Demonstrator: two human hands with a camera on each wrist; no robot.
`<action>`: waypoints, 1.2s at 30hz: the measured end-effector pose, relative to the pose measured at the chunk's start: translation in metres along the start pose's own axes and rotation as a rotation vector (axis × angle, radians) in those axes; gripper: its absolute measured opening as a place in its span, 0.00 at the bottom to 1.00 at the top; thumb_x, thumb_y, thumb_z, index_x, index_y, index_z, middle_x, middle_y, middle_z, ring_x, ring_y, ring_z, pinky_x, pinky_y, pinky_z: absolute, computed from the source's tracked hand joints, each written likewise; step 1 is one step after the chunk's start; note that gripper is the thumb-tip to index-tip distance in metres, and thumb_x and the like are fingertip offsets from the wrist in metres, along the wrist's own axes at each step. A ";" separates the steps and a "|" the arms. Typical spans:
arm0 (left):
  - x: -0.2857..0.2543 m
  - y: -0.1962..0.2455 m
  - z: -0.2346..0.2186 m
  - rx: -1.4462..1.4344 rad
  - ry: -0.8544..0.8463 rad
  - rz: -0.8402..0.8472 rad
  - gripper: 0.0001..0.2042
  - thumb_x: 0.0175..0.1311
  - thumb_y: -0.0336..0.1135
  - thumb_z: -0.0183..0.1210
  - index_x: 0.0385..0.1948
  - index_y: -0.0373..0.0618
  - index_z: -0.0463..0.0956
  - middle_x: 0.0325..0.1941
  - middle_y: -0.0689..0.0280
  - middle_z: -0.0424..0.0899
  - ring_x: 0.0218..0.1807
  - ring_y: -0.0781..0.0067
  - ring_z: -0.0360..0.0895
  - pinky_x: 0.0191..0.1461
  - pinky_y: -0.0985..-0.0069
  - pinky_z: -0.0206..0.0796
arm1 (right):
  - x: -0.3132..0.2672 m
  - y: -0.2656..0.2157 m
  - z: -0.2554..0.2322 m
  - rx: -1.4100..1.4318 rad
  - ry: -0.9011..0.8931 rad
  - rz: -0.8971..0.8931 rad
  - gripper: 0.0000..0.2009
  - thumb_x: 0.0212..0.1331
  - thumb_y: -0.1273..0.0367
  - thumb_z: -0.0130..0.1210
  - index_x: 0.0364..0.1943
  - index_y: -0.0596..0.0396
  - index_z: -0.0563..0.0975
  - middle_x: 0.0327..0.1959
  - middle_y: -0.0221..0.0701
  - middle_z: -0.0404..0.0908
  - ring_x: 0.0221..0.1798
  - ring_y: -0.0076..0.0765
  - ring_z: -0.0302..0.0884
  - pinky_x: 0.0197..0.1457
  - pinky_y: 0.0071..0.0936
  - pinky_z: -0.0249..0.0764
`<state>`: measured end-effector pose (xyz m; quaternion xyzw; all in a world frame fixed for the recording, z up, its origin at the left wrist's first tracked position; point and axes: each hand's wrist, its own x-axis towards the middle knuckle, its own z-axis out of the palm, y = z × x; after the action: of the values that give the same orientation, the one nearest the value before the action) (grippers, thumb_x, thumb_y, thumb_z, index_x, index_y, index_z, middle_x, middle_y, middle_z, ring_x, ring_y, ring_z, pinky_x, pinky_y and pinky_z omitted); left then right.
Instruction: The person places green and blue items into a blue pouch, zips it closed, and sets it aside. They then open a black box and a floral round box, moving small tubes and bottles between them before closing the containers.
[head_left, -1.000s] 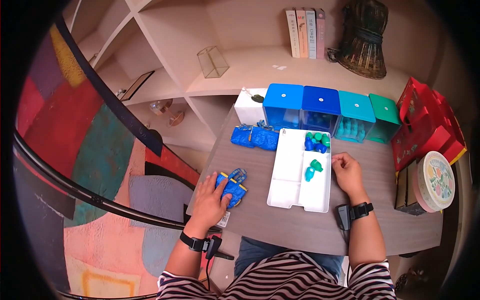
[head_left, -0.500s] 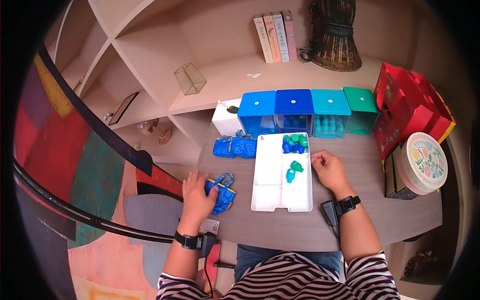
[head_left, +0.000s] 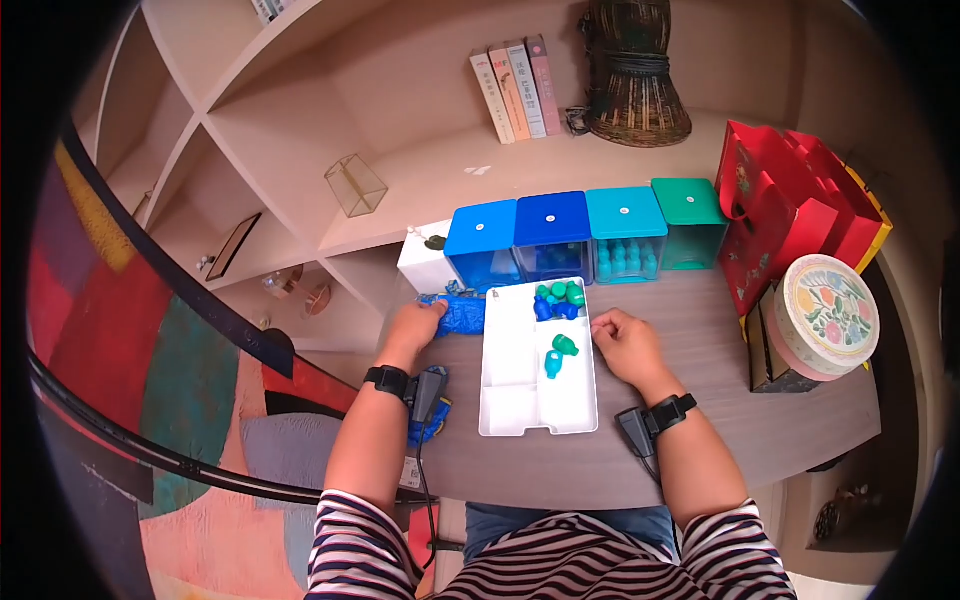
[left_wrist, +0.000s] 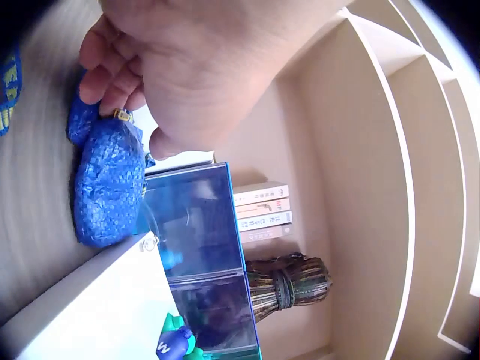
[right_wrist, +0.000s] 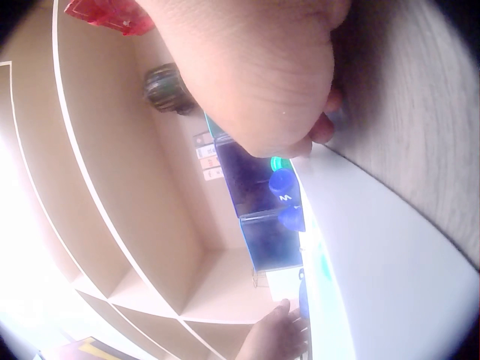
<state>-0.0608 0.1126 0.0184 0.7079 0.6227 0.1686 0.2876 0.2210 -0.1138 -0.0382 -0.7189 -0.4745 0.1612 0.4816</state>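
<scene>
At the back left, the left hand (head_left: 410, 330) (left_wrist: 202, 71) has its thumb and curled fingers around one end of a blue woven bag (head_left: 463, 315) (left_wrist: 111, 184). The bag lies beside a white divided tray (head_left: 512, 345) (right_wrist: 397, 255). Loosely curled, the right hand (head_left: 632, 348) (right_wrist: 255, 75) rests at the tray's right edge and holds nothing visible. A green piece (head_left: 566, 344) and a teal piece (head_left: 553, 364) lie in the tray's right part, with several green and blue ones behind them. A smaller blue bag (head_left: 432, 428) is partly hidden by the left wrist.
Behind the tray stand a light blue box (head_left: 482, 232), a dark blue box (head_left: 551, 222), a teal box (head_left: 625, 212) holding teal pieces and a green box (head_left: 690, 203). Red paper bags (head_left: 775, 220) and a round floral tin (head_left: 828, 305) stand at the right.
The left hand has moved from the smaller blue bag back to the larger one and taken hold of its end. The right hand stays by the tray. The head view has shifted.
</scene>
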 end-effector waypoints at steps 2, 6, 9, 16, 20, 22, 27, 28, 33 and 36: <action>0.002 0.004 0.002 -0.111 -0.030 -0.050 0.20 0.64 0.51 0.66 0.32 0.38 0.80 0.26 0.65 0.79 0.23 0.73 0.72 0.29 0.73 0.67 | -0.001 -0.004 -0.002 -0.017 0.004 -0.003 0.07 0.61 0.64 0.60 0.37 0.51 0.84 0.31 0.33 0.87 0.35 0.42 0.86 0.40 0.37 0.79; -0.003 0.004 0.008 -0.279 -0.025 -0.055 0.17 0.62 0.48 0.68 0.25 0.43 0.79 0.24 0.66 0.78 0.24 0.75 0.71 0.27 0.72 0.63 | -0.001 -0.008 -0.004 -0.028 -0.003 0.004 0.07 0.61 0.64 0.60 0.37 0.50 0.84 0.31 0.33 0.87 0.35 0.43 0.86 0.41 0.38 0.79; -0.016 0.012 0.008 -0.408 -0.027 -0.013 0.14 0.64 0.43 0.67 0.26 0.45 0.77 0.23 0.70 0.76 0.23 0.77 0.68 0.27 0.74 0.61 | -0.001 -0.006 -0.003 -0.042 0.004 -0.001 0.07 0.61 0.64 0.60 0.37 0.49 0.84 0.31 0.33 0.87 0.36 0.43 0.86 0.42 0.39 0.79; -0.029 0.002 -0.005 -0.516 0.061 0.131 0.08 0.67 0.34 0.64 0.29 0.45 0.77 0.24 0.75 0.74 0.27 0.84 0.65 0.31 0.80 0.58 | -0.002 -0.011 -0.006 -0.028 -0.001 0.014 0.07 0.61 0.64 0.60 0.37 0.48 0.84 0.31 0.33 0.87 0.36 0.44 0.86 0.42 0.40 0.78; -0.056 0.014 -0.021 -0.478 0.170 0.325 0.05 0.71 0.31 0.60 0.34 0.42 0.77 0.30 0.72 0.78 0.32 0.83 0.69 0.37 0.81 0.62 | -0.002 -0.009 -0.006 -0.020 0.004 0.026 0.07 0.62 0.64 0.60 0.38 0.51 0.84 0.31 0.34 0.87 0.34 0.39 0.85 0.41 0.36 0.78; -0.071 0.026 -0.017 -0.444 0.208 0.397 0.05 0.72 0.31 0.59 0.36 0.41 0.77 0.33 0.69 0.81 0.35 0.82 0.72 0.41 0.80 0.65 | -0.001 -0.007 -0.003 -0.006 0.030 0.019 0.08 0.63 0.65 0.60 0.39 0.53 0.84 0.31 0.34 0.87 0.33 0.34 0.85 0.40 0.32 0.79; -0.088 0.047 0.030 -0.668 0.052 0.729 0.06 0.74 0.32 0.58 0.41 0.39 0.76 0.56 0.57 0.84 0.56 0.72 0.78 0.60 0.75 0.69 | -0.007 -0.031 -0.009 0.176 0.206 -0.171 0.07 0.63 0.71 0.63 0.40 0.60 0.82 0.33 0.33 0.84 0.31 0.29 0.82 0.36 0.24 0.76; -0.088 0.048 0.040 -0.707 0.033 0.762 0.06 0.73 0.32 0.58 0.41 0.40 0.76 0.55 0.58 0.85 0.56 0.70 0.78 0.61 0.73 0.69 | -0.011 -0.040 -0.013 0.162 0.213 -0.169 0.07 0.63 0.71 0.63 0.40 0.60 0.82 0.33 0.33 0.84 0.31 0.29 0.82 0.36 0.24 0.76; -0.096 0.052 0.061 -0.718 -0.014 0.847 0.08 0.73 0.35 0.59 0.41 0.40 0.76 0.56 0.55 0.84 0.55 0.68 0.79 0.59 0.71 0.70 | -0.023 -0.066 -0.012 0.114 0.236 -0.427 0.09 0.59 0.67 0.67 0.40 0.53 0.83 0.35 0.33 0.82 0.34 0.35 0.83 0.36 0.33 0.79; -0.106 0.049 0.062 -0.665 -0.058 0.886 0.06 0.72 0.33 0.59 0.40 0.40 0.76 0.55 0.55 0.85 0.53 0.65 0.81 0.54 0.70 0.73 | -0.020 -0.056 -0.004 0.081 0.230 -0.542 0.08 0.60 0.68 0.65 0.42 0.52 0.82 0.36 0.35 0.83 0.35 0.42 0.84 0.37 0.36 0.79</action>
<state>-0.0027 -0.0062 0.0132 0.7777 0.1705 0.4412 0.4141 0.1842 -0.1279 0.0068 -0.5599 -0.5846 -0.0370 0.5860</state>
